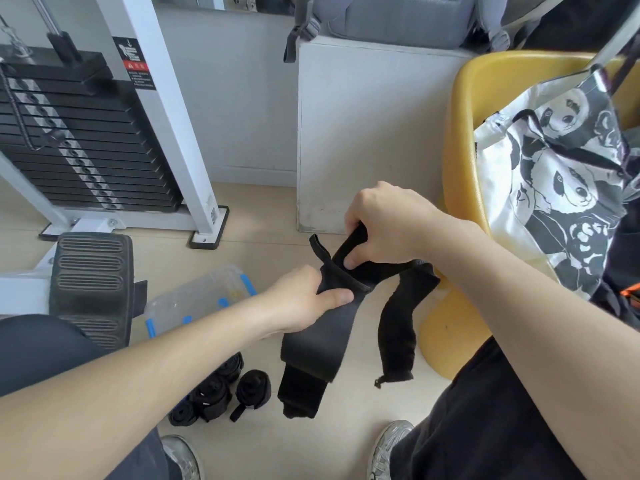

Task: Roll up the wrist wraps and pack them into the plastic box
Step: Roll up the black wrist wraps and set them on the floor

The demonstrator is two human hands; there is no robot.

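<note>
The left forearm (pixel 173 344) hides the near edge of the plastic box (pixel 202 293), and print on the warning label (pixel 134 64) is too small to read

The scene is lit brightly and evenly by soft light; faint shadows are cast on the floor (pixel 294 452). Lines are bowed toward the edges (wide-angle distortion), and fine detail is slightly softened.

Weight stack (pixel 79 150) at left; panda-print bag (pixel 554 188) in yellow chair (pixel 460 140); perhaps a backpack (pixel 398 19) atop white block (pixel 363 133)
</note>
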